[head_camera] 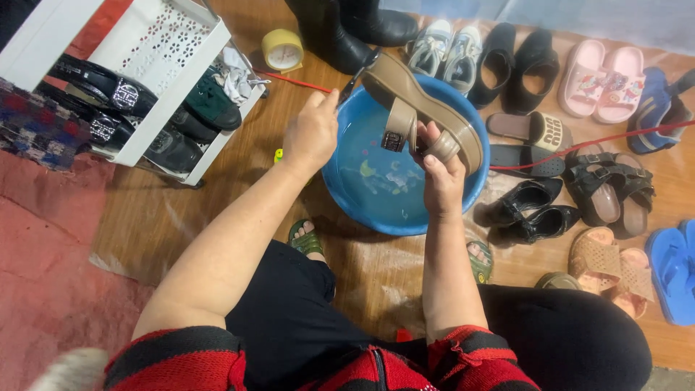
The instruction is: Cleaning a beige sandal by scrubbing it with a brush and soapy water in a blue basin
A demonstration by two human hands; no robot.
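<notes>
Tan wedge sandal [423, 112], one, held above the blue basin [347, 192] of water; right hand [441, 177] fingers [432, 137] clenched around its strap. Left hand [311, 130], at the basin's left rim, fingers closed on one thin brush handle [355, 83]. Beyond the basin: one pink slipper pair [604, 80], one yellow tape roll [282, 49].

views: just the one, head cam | looks from: up on the person's head, pretty much straight down past their lap | facing: the wooden floor [145, 217], blue basin [362, 195] about dead centre | distance: close, arm's reach, forearms fill the middle | edges: white shoe rack [156, 43] top left, rows of shoes [601, 188] right | overlap: nothing to compare
</notes>
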